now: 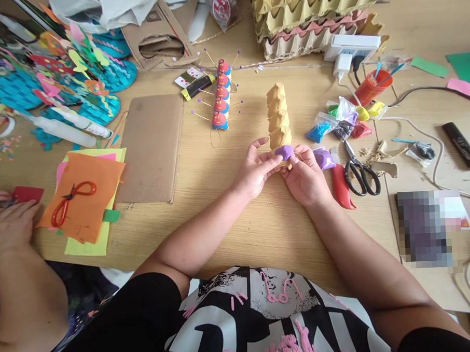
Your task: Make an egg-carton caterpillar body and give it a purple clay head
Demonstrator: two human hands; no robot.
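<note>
A tan strip of egg carton (279, 114) with a row of bumps is held up between my two hands over the table. Purple clay (284, 152) covers part of its near bump. My left hand (256, 167) grips the near end from the left, thumb against the clay. On the other side, my right hand (303, 175) pinches the same end, thumb at the clay's right edge. A bag of purple clay (323, 158) lies beside my right hand. Farther off stands a finished-looking caterpillar (221, 96) of red and blue painted carton bumps, with purple-tipped sticks at its sides.
Black-handled scissors (361, 170) and a red cutter (342, 187) lie right of my hands, below bags of coloured clay (345, 116). Left are a cardboard sheet (152, 148) and orange paper (92, 203). Egg trays (317, 16) stack behind. Another person's hands (11, 217) work at far left.
</note>
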